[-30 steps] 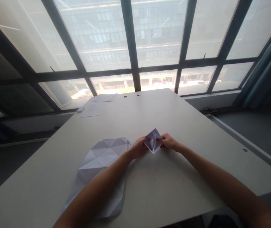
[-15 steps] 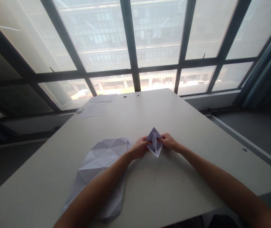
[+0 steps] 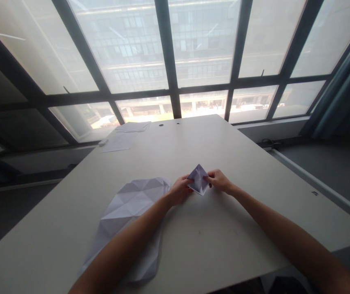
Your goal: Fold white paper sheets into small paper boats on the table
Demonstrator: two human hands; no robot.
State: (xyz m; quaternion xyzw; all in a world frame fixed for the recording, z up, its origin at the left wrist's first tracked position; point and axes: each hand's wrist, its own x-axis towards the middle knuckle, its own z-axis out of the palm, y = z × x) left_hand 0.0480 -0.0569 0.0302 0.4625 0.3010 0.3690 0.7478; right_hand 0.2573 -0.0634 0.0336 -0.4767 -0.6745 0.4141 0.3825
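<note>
Free passage from right hand [image 3: 219,181] to far papers [image 3: 118,143], probably flat; creased paper sheet [image 3: 128,220] beside left hand [image 3: 179,191]

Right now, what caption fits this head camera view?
Left hand and right hand hold a folded paper diamond beside a creased paper sheet.

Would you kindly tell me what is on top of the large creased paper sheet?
The left forearm crosses over the lower part of the creased paper sheet, hiding it; the upper part shows only fold facets.

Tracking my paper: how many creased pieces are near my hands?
2: a folded diamond between the left hand and right hand, and a large creased sheet under the left forearm.
</note>
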